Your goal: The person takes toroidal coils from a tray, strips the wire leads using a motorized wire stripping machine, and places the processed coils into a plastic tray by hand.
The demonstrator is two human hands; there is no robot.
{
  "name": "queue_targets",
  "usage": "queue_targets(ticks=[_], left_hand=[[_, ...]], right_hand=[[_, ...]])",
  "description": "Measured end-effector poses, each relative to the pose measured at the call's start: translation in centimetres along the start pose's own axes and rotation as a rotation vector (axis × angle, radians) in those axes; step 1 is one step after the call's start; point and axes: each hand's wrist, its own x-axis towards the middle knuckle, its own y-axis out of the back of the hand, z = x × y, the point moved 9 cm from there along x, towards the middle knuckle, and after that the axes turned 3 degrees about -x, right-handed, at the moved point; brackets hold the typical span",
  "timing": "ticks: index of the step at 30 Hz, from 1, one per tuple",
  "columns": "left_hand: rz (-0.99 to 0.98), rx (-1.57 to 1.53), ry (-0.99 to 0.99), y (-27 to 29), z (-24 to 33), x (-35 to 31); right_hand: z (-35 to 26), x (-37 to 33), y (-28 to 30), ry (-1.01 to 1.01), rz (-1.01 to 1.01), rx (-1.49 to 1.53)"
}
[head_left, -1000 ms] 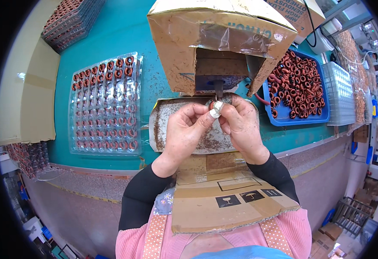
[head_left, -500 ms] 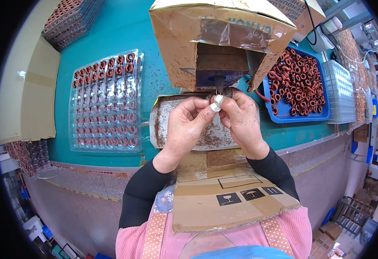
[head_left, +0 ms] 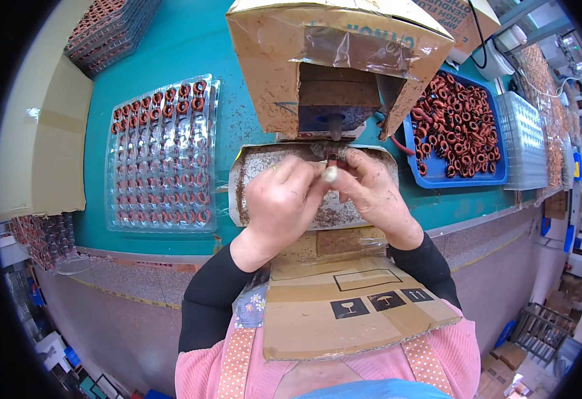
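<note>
My left hand (head_left: 279, 199) and my right hand (head_left: 378, 194) meet in front of the cardboard box's opening. Between their pinched fingertips is a small dark red wire-wound ring coil (head_left: 332, 158), partly covered by the fingers. Pale wrapping (head_left: 331, 175) covers a thumb tip just below the coil. Directly behind the coil, a dark spindle-like tip (head_left: 335, 126) points down out of the cardboard box (head_left: 271, 80). Whether the coil touches this tip I cannot tell. Under both hands lies a white board (head_left: 254, 176) strewn with brown-red scraps.
A clear blister tray (head_left: 113, 199) of ring coils lies on the left of the green table. At right stands a blue bin (head_left: 457, 181) heaped with ring coils, beside stacked clear trays (head_left: 527, 143). A cardboard flap (head_left: 364, 332) spans my lap.
My left hand has rolled so its back faces up, shifting slightly left and down. My right hand has tilted a little lower. More of the coil shows between the fingertips.
</note>
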Motion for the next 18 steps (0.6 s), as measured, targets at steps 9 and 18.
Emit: queue_targets(ticks=[9,18], left_hand=[[-0.041,-0.175,0.13,-0.7,-2.2,0.3],[-0.113,-0.953,0.593,-4.3,-4.9,-1.9]], right_hand=[[-0.9,-0.6,-0.9,-0.081,-0.073,0.239],[-0.4,-0.1,0.8,-0.13,0.051,0.106]])
